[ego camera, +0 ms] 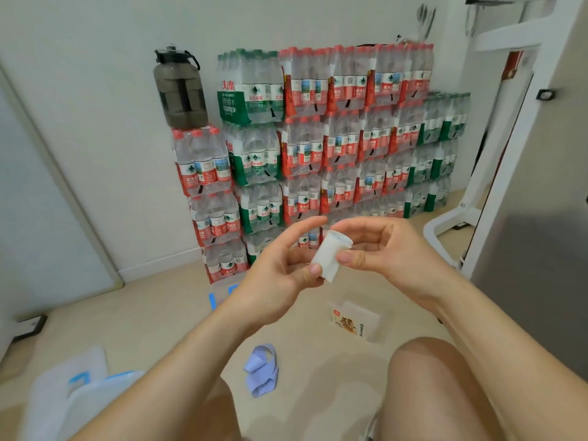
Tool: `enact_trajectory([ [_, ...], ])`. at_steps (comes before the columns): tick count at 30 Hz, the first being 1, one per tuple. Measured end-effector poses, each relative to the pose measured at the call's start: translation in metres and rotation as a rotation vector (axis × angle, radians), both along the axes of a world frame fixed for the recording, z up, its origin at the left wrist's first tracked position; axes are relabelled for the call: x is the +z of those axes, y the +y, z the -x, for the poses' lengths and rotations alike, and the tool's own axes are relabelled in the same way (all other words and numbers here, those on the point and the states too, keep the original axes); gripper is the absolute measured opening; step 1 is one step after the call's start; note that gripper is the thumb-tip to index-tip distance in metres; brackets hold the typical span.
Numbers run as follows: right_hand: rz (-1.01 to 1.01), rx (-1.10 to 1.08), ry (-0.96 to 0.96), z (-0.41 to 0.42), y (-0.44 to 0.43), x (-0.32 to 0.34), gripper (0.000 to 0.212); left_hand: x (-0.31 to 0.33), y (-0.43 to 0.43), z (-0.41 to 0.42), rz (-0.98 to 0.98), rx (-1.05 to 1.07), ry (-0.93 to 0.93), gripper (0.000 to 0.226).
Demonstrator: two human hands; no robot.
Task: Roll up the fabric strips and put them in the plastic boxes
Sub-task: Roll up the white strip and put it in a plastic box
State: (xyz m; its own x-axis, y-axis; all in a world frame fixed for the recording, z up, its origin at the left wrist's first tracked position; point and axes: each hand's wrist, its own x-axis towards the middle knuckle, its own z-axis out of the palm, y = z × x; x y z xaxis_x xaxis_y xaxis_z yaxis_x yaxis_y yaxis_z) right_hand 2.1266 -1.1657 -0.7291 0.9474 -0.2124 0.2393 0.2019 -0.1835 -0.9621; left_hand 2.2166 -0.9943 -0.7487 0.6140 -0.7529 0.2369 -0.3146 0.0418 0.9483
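A white fabric strip (331, 256) is rolled into a tight cylinder and held up in front of me by both hands. My left hand (280, 272) pinches its lower end with thumb and fingers. My right hand (385, 249) grips its upper part, thumb on the side of the roll. A loose lilac fabric strip (262, 370) lies crumpled on the floor between my knees. A clear plastic box with blue clips (226, 296) stands on the floor, mostly hidden behind my left wrist. Clear plastic lids with blue clips (79, 386) lie at the lower left.
A tall wall of shrink-wrapped water bottle packs (318, 148) fills the back, with a dark jug (179, 87) on top at the left. A small clear box with an orange label (353, 323) stands on the floor. A white frame (451, 224) stands at the right.
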Motion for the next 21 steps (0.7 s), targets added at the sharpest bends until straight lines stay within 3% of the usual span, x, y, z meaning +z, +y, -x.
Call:
enact_trajectory([
  [6,0.014,0.008,0.136,-0.036,-0.036,-0.028,0.026,-0.011,-0.018,-0.033,-0.357,-0.002,-0.311,0.055],
  [11,0.172,0.104,0.247,-0.101,-0.025,-0.056,0.022,-0.045,0.023,-0.092,-0.588,0.212,-0.27,0.028],
  [16,0.348,0.268,0.339,-0.187,0.036,-0.094,0.016,-0.097,0.093,-0.141,-0.746,0.488,-0.34,0.039],
  [18,0.378,0.301,0.392,-0.221,0.064,-0.123,0.013,-0.13,0.129,-0.158,-0.749,0.644,-0.231,0.045],
  [21,0.373,0.328,0.495,-0.264,0.1,-0.182,0.005,-0.195,0.178,-0.177,-0.724,0.835,0.101,0.051],
])
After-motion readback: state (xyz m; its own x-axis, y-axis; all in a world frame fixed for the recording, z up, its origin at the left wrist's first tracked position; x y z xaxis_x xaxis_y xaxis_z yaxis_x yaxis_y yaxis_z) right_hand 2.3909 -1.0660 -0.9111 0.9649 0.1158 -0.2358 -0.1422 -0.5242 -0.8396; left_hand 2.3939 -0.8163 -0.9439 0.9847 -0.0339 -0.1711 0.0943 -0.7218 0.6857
